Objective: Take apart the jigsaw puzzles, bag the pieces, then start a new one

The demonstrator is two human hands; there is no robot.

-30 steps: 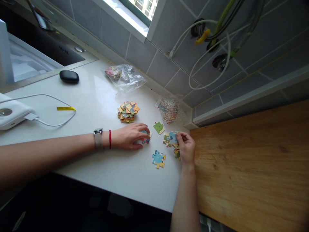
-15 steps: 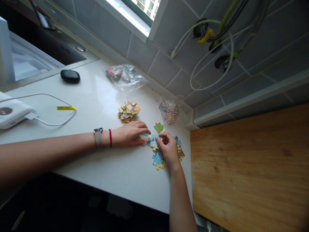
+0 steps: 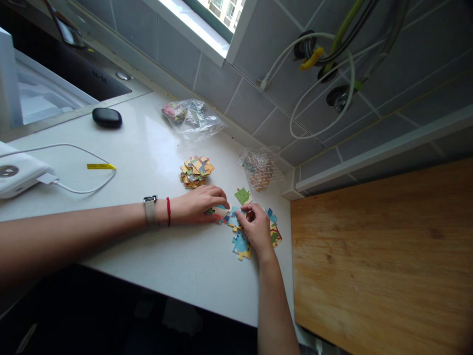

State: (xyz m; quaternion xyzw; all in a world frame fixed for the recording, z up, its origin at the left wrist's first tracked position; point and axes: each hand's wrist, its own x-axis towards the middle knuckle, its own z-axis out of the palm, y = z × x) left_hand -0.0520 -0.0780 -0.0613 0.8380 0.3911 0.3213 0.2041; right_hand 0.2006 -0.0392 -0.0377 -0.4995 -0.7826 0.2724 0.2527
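Observation:
My left hand (image 3: 196, 204) lies on the white counter (image 3: 148, 158), its fingers pressed flat on a joined bit of jigsaw (image 3: 220, 214). My right hand (image 3: 255, 228) is curled, pinching a blue puzzle piece (image 3: 235, 218) against that joined bit. A blue and yellow piece (image 3: 241, 246) lies just below my right hand. A green piece (image 3: 243, 195) sits just above it. More coloured pieces (image 3: 275, 230) show at the right of my right hand. A stack of loose pieces (image 3: 195, 171) rests beyond my left hand.
Two clear bags of pieces (image 3: 192, 116) (image 3: 260, 166) lie by the tiled wall. A black case (image 3: 107, 118), a white device (image 3: 16, 172) with its cable and a yellow tag (image 3: 100, 166) sit at the left. A wooden board (image 3: 384, 256) adjoins the counter at right.
My right hand carried a blue piece leftward from the right-hand cluster to the joined pieces under my left hand. My left hand stayed in place.

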